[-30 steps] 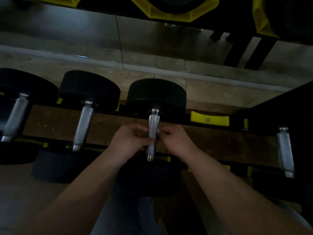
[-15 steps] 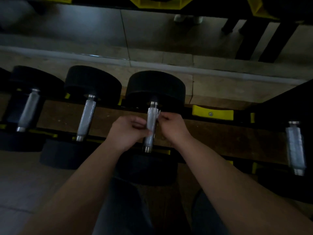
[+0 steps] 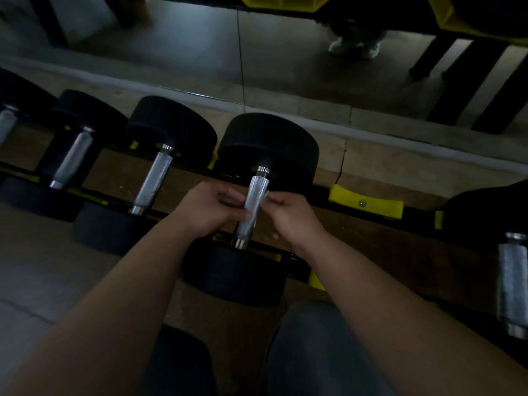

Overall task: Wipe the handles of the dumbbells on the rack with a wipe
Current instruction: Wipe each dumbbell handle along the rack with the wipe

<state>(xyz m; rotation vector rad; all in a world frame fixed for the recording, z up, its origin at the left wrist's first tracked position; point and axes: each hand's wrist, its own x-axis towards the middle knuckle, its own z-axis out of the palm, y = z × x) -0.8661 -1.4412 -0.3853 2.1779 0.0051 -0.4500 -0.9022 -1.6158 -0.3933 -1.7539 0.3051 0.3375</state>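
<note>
The wipe [image 3: 265,194], just right of the handle [image 3: 257,187], is pinched by the right hand [image 3: 291,215], the hold of the left hand [image 3: 208,210] cannot be told, and the thin corner could be torn if tugged across the knurling.

Rack [image 3: 417,215], dumbbells side by side, handles front to back. Centre dumbbell [image 3: 268,144]: handle [image 3: 253,204] between left hand [image 3: 205,210] and right hand [image 3: 294,215], wipe [image 3: 264,194] on its right. Two dumbbells [image 3: 171,130] left, one [image 3: 513,281] right. Mirror [image 3: 171,47] behind.
</note>
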